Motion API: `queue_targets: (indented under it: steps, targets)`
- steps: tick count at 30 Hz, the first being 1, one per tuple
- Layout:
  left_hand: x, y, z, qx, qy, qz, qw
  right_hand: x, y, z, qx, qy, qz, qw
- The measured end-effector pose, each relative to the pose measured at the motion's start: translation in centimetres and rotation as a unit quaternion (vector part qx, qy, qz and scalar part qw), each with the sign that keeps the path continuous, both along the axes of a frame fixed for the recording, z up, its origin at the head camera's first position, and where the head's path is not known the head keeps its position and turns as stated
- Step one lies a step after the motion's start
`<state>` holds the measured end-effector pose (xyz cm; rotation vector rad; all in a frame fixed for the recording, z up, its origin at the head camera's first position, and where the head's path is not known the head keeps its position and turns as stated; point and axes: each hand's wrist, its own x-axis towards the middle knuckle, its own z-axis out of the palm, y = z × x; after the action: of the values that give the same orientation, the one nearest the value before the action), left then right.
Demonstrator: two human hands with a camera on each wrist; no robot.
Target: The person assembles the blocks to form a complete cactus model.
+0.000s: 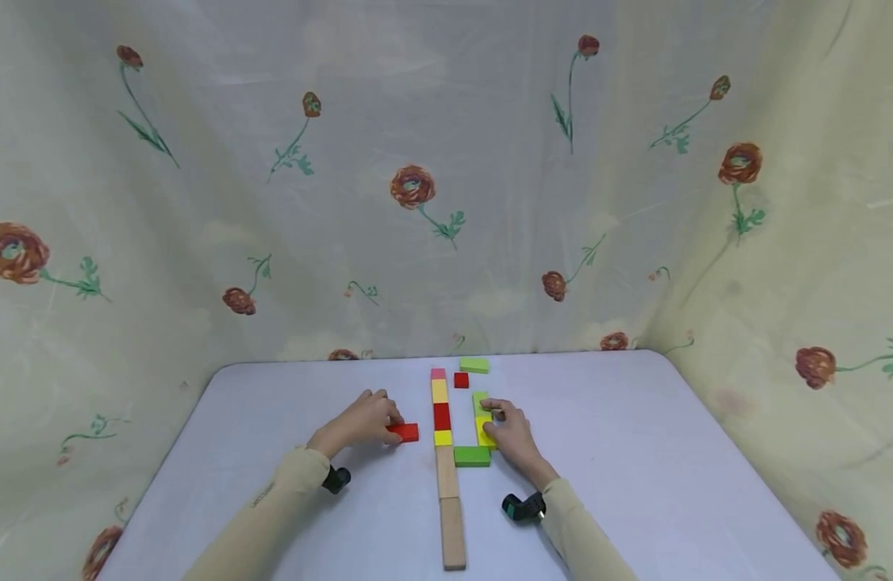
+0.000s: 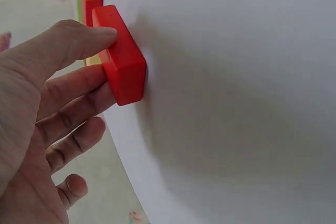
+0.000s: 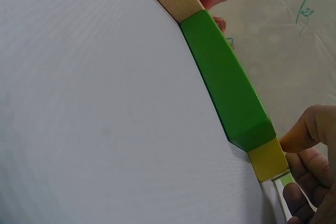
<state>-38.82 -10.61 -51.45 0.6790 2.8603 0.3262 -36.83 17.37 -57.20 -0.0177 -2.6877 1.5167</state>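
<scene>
My left hand (image 1: 365, 417) pinches a red block (image 1: 408, 432) between thumb and fingers, left of a long row of blocks. In the left wrist view the thumb lies on one broad side of that red block (image 2: 124, 59), fingers on the other. My right hand (image 1: 515, 436) has its thumb and fingers at a yellow block (image 1: 483, 432), gripping its sides. Beyond it a light green block (image 1: 480, 399) continues the line, partly under the fingers. A dark green block (image 1: 472, 457) lies crosswise between the row and the yellow block; the right wrist view shows yellow (image 3: 269, 159) meeting green (image 3: 226, 82).
The row runs away from me: two wooden blocks (image 1: 452, 532), then a small yellow (image 1: 443, 438), a red (image 1: 442, 416), a pale yellow (image 1: 440, 391) and a pink block (image 1: 438, 374). A red cube (image 1: 461, 380) and a light green block (image 1: 474, 365) lie near the table's far edge.
</scene>
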Motion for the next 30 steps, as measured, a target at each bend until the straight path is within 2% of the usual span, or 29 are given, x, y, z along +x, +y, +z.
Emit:
queue_targets:
  steps: [5, 10, 30]
  targets:
    - [1.6, 0.8, 0.0, -0.017, 0.033, -0.047, 0.9982, -0.1, 0.1, -0.1, -0.007, -0.002, -0.001, 1.0000]
    - [2.5, 1.4, 0.1, -0.018, 0.048, -0.069, 0.9963, -0.2, 0.1, -0.1, -0.010, 0.005, 0.002, 0.9999]
    - [2.7, 2.4, -0.1, -0.026, 0.042, -0.081, 0.9955, -0.1, 0.0, -0.2, -0.017, 0.006, 0.005, 0.9998]
